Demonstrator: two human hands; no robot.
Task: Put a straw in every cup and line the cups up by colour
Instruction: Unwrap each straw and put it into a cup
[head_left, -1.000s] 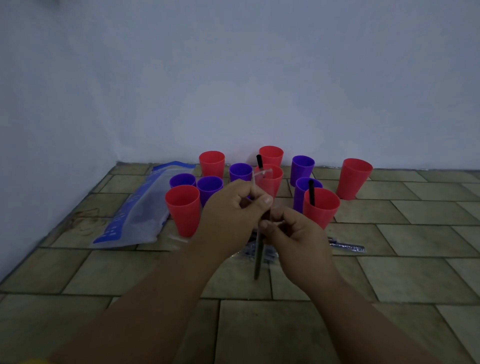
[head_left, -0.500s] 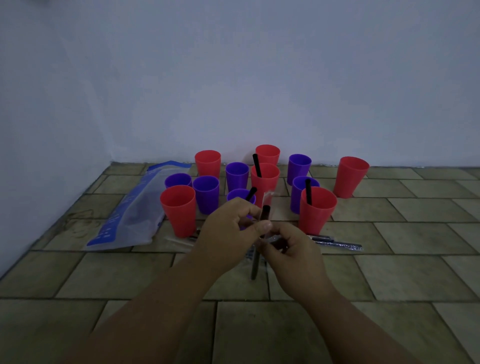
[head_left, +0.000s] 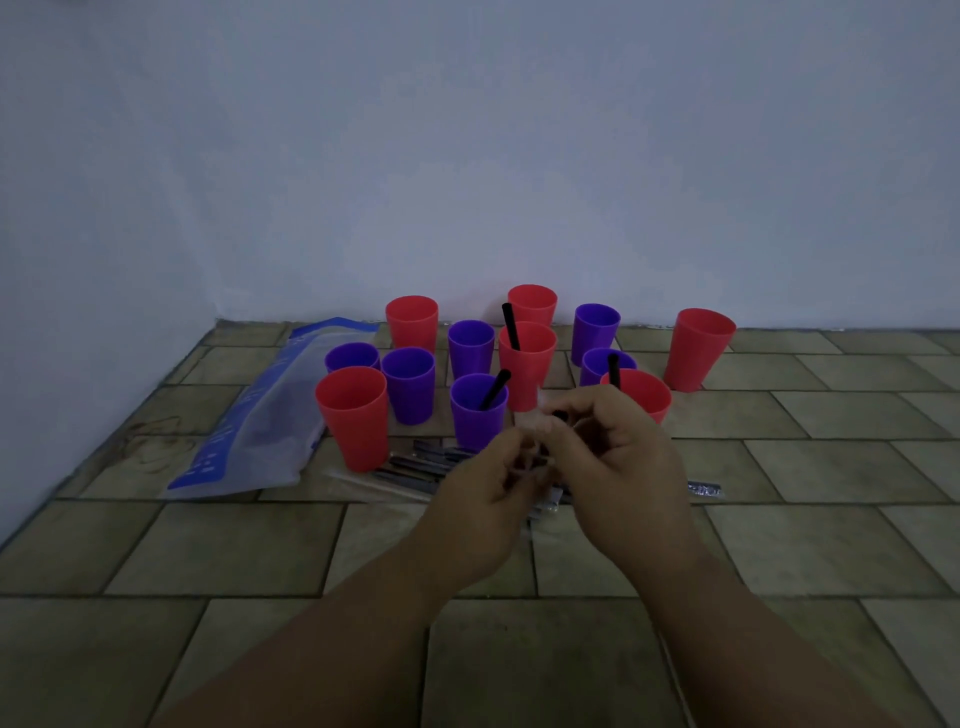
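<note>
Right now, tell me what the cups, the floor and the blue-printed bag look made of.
Cups: probably plastic, smooth matte; solid colour, thin rims. Floor: seemingly ceramic tile, dull; straight grout lines. Bag: thin plastic film, translucent, wrinkled, slightly shiny.

Right hand (head_left: 618, 467) seemingly hides most of the straw (head_left: 559, 415).
</note>
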